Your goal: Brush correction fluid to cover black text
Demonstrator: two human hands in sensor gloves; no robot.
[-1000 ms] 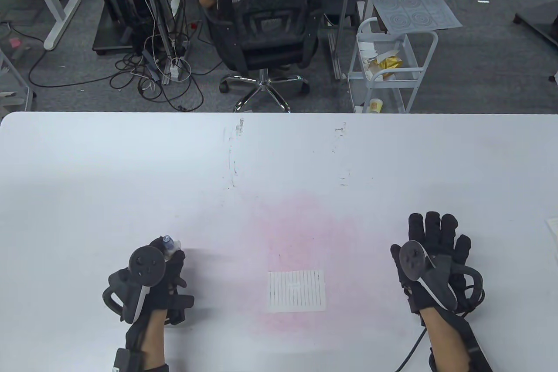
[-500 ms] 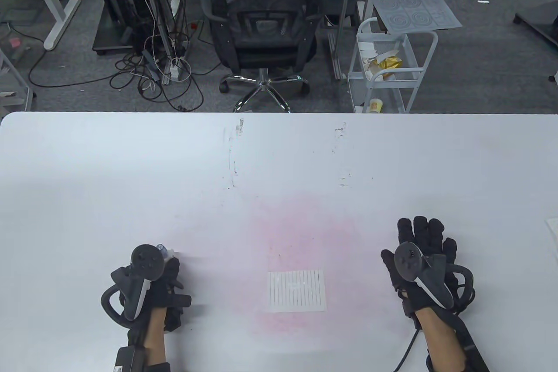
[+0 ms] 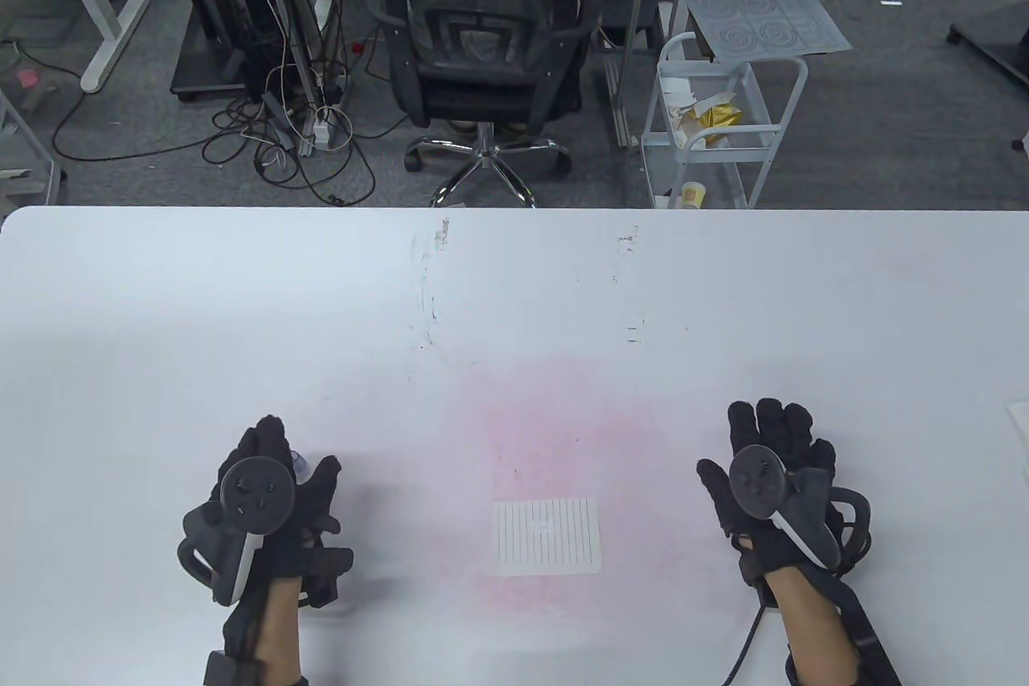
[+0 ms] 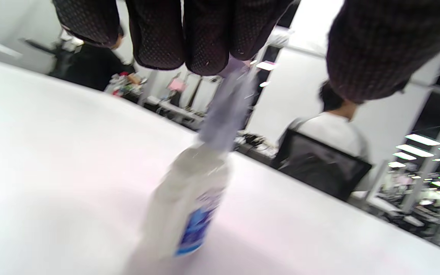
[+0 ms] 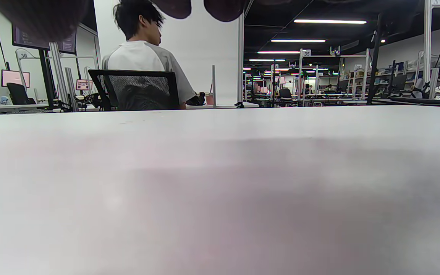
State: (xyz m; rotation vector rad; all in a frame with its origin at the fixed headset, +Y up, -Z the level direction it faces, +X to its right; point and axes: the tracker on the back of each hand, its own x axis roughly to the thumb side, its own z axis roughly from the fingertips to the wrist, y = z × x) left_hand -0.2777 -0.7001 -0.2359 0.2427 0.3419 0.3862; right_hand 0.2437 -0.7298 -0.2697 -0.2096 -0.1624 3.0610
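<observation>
The left hand (image 3: 273,497) is near the front edge of the white table (image 3: 514,276), on its left part. Under this hand stands the correction fluid bottle (image 4: 189,206) — a small white bottle with a blue label and a pale cap (image 4: 227,110), a little tilted and blurred in the left wrist view. The fingertips (image 4: 204,49) of this hand are spread above the cap, and the thumb is apart on the other side; it seems they touch the top of the cap, but because of the blur I cannot tell if they really grip it. In the table view only a small piece of the cap (image 3: 300,463) is visible between the fingers.

The ruled paper (image 3: 547,536) lies flat near the front edge, about in the middle of the table, on a pink stain; its text is too small to read. It is well apart from both hands.

The right hand (image 3: 776,489) is on the right part of the table, palm down, fingers stretched and a little spread — it holds nothing.

Behind the far edge stands an office chair (image 3: 482,43).
</observation>
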